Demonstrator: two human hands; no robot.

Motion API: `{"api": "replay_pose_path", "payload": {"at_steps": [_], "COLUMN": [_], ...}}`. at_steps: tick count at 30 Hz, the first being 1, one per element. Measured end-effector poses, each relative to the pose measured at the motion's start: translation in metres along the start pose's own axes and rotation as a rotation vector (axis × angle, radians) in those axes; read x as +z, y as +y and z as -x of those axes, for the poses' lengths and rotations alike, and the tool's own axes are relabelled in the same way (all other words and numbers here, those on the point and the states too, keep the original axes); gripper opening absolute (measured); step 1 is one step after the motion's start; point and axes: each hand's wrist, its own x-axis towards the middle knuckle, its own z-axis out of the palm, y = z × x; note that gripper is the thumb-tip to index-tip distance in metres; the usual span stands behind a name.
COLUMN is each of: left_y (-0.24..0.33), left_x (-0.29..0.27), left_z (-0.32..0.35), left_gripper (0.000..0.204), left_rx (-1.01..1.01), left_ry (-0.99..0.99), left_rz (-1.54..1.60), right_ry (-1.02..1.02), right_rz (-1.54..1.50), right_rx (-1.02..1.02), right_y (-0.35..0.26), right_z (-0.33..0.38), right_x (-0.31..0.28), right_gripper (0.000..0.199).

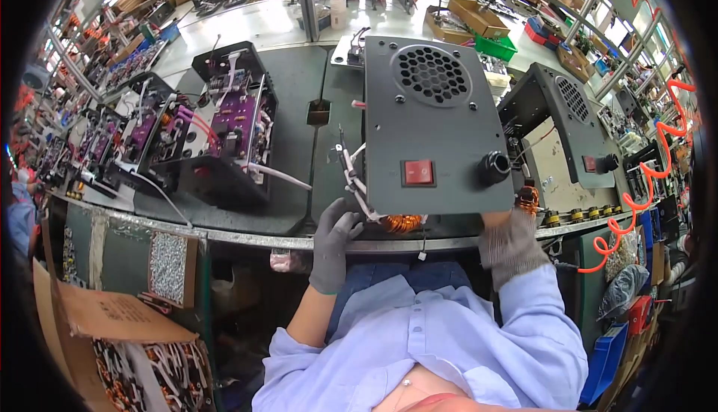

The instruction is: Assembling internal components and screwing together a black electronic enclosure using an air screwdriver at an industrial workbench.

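A dark grey metal housing (pixel 441 131) stands before me on the bench, with a round honeycomb vent, a red rocker switch (pixel 418 173) and a black round fitting (pixel 494 167). My left hand (pixel 331 243), in a grey glove, is by its near left corner, fingers apart and nothing visibly held. Close to those fingers runs a bundle of white leads (pixel 353 176). A copper-wound coil (pixel 402 223) peeks out below the housing's near edge. Gloved too, my right hand (pixel 514 246) is at the near right corner; the housing hides most of its fingers.
To the left stand open black chassis (pixel 232 124) with purple circuit boards. A second grey housing (pixel 572 124) stands at right, with a coiled orange air hose (pixel 647 180) beyond it. A green bin (pixel 496 47) sits at the back. Below left is a cardboard box (pixel 123 311) of wired parts.
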Motion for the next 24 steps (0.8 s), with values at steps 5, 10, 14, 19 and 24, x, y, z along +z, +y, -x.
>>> {"api": "replay_pose_path", "payload": {"at_steps": [5, 10, 14, 19, 24], "left_y": [0.005, -0.005, 0.008, 0.040, 0.061], "left_x": [0.003, 0.015, 0.009, 0.003, 0.020], "left_z": [-0.002, -0.002, 0.022, 0.052, 0.051], "left_gripper": [0.047, 0.042, 0.038, 0.035, 0.041], "left_rx": [-0.221, -0.133, 0.043, 0.827, 0.618], "left_ry": [-0.251, -0.190, -0.139, 0.070, 0.211], "left_rz": [0.220, 0.177, 0.083, -0.755, -0.233], "right_ry": [-1.009, -1.010, -1.093, -1.178, -0.877], "right_rz": [1.052, 1.297, 1.166, 0.875, 0.192], "right_rx": [-0.226, -0.115, -0.153, 0.028, 0.697], "right_y": [-0.040, -0.037, -0.056, -0.093, -0.083], "right_z": [0.100, 0.097, 0.094, 0.095, 0.062], "right_x": [0.049, 0.096, 0.120, 0.157, 0.179], "right_gripper": [0.064, 0.072, 0.073, 0.068, 0.059]}}
